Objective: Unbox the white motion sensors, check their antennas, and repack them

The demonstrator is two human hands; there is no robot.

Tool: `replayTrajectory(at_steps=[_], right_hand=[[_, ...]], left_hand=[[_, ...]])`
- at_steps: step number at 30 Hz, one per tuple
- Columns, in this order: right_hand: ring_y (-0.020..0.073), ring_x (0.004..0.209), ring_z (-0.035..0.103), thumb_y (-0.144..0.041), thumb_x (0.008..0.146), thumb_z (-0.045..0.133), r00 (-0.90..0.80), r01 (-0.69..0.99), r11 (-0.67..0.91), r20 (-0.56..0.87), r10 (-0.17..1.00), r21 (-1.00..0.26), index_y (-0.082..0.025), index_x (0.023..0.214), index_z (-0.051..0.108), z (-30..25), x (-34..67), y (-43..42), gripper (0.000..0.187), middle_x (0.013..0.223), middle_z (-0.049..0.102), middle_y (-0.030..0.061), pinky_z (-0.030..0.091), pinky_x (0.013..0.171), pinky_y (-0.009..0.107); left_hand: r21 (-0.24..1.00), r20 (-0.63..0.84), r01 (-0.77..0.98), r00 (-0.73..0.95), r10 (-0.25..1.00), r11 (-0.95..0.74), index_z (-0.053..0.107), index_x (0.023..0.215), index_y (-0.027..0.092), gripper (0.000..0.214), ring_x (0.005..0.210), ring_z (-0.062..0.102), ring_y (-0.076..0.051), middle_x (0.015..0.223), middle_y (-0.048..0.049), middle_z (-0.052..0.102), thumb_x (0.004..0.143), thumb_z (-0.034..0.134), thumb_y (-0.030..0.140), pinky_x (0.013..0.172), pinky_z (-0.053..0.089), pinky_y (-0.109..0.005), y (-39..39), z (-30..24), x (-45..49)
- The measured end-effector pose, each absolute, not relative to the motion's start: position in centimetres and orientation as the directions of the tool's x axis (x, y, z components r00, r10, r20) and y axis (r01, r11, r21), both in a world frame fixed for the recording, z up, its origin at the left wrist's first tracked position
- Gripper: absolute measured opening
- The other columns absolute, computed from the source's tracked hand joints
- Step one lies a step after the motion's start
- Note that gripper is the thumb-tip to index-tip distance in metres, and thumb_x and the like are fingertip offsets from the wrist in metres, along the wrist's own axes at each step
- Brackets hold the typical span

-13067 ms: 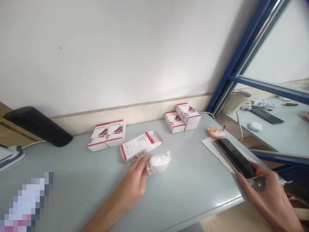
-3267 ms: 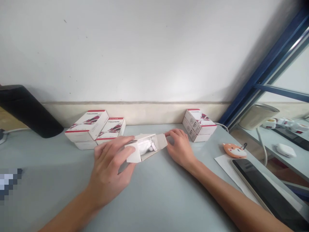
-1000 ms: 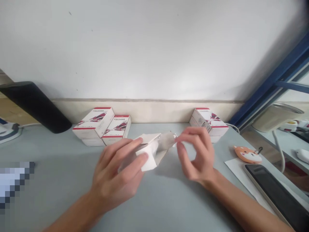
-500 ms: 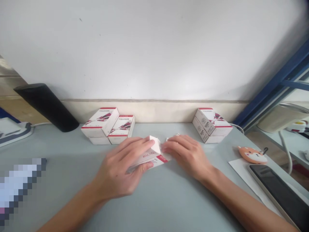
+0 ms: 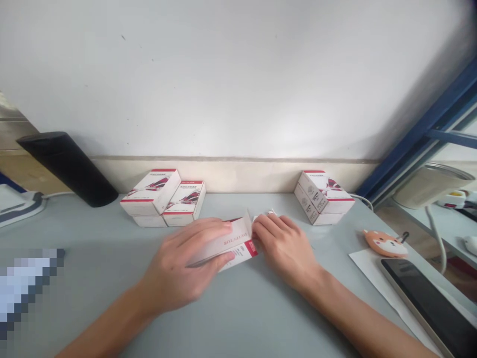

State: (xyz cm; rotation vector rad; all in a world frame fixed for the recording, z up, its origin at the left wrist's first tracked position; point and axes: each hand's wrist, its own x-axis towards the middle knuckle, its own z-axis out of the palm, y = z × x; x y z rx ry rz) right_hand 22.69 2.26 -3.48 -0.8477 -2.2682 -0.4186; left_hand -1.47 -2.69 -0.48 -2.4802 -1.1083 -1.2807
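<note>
My left hand (image 5: 182, 263) grips a white carton with a red band (image 5: 233, 244), its printed side up and the word "DETECTOR" upside down to me. One flap of the carton (image 5: 246, 223) stands up at its far end. My right hand (image 5: 285, 251) lies against that end, its fingertips touching the carton. A small piece of white material (image 5: 264, 216) pokes out just beyond those fingers, partly hidden, so its shape is unclear.
Stacked white-and-red cartons (image 5: 151, 191) stand at the wall to the left, with another stack (image 5: 322, 199) to the right. A black cylinder (image 5: 67, 169) lies far left. At the right are an orange animal-shaped tag (image 5: 383, 243) and a phone (image 5: 425, 303) on white paper (image 5: 372, 271).
The carton has gone from an open tray with a white item showing to a nearly closed box, printed side up. Both hands have come together at it, and the view has shifted slightly.
</note>
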Motion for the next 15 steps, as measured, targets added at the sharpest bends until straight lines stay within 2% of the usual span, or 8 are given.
replayTrajectory(at_steps=[4, 7, 9, 11, 15], right_hand=[[0.0172, 0.069, 0.054, 0.0, 0.097, 0.055, -0.554, 0.71, 0.701, 0.662, 0.505, 0.06, -0.021, 0.088, 0.059, -3.2, 23.0, 2.6, 0.024, 0.081, 0.065, -0.001, 0.033, 0.07, 0.033], [0.0171, 0.072, 0.056, 0.005, 0.093, 0.048, -0.515, 0.727, 0.686, 0.654, 0.554, -0.008, -0.021, 0.094, 0.059, -3.0, 23.5, 3.0, 0.028, 0.086, 0.068, -0.0003, 0.034, 0.072, 0.032], [0.0172, 0.073, 0.057, 0.007, 0.088, 0.044, -0.452, 0.73, 0.671, 0.645, 0.616, -0.129, -0.022, 0.097, 0.058, -3.0, 23.8, 3.2, 0.033, 0.088, 0.07, 0.0, 0.035, 0.073, 0.032], [0.0177, 0.072, 0.057, 0.005, 0.086, 0.043, -0.377, 0.702, 0.643, 0.606, 0.701, -0.307, -0.022, 0.099, 0.056, -3.0, 24.0, 3.3, 0.034, 0.089, 0.072, 0.0, 0.037, 0.072, 0.031], [0.0191, 0.079, 0.06, -0.015, 0.1, 0.046, -0.274, 0.498, 0.533, 0.459, 0.845, -0.684, -0.024, 0.097, 0.056, -2.8, 23.8, 3.1, 0.014, 0.093, 0.072, 0.0007, 0.044, 0.074, 0.032]], left_hand=[[0.256, 0.721, 0.648, 0.365, 0.588, -0.717, 0.069, 0.116, 0.025, 0.022, 0.119, 0.077, -0.022, 0.125, -0.0036, 0.08, 0.096, 0.074, 0.017, 0.11, 0.061, -0.034, -2.3, -0.9, -1.6], [0.261, 0.711, 0.663, 0.359, 0.605, -0.701, 0.069, 0.12, 0.027, 0.024, 0.125, 0.074, -0.023, 0.132, -0.0025, 0.078, 0.098, 0.072, 0.017, 0.114, 0.059, -0.038, -2.2, -1.2, -1.7], [0.315, 0.695, 0.682, 0.309, 0.65, -0.66, 0.071, 0.121, 0.03, 0.024, 0.123, 0.075, -0.024, 0.135, -0.0016, 0.076, 0.097, 0.074, 0.023, 0.112, 0.06, -0.041, -2.3, -1.3, -1.8], [0.403, 0.658, 0.7, 0.227, 0.718, -0.59, 0.073, 0.118, 0.032, 0.022, 0.118, 0.076, -0.025, 0.136, -0.0012, 0.076, 0.096, 0.076, 0.033, 0.107, 0.063, -0.042, -2.3, -1.3, -1.8], [0.533, 0.497, 0.741, 0.116, 0.86, -0.408, 0.073, 0.122, 0.036, 0.032, 0.115, 0.076, -0.028, 0.14, -0.0011, 0.073, 0.093, 0.076, 0.049, 0.085, 0.068, -0.034, -2.3, -1.1, -2.0]])
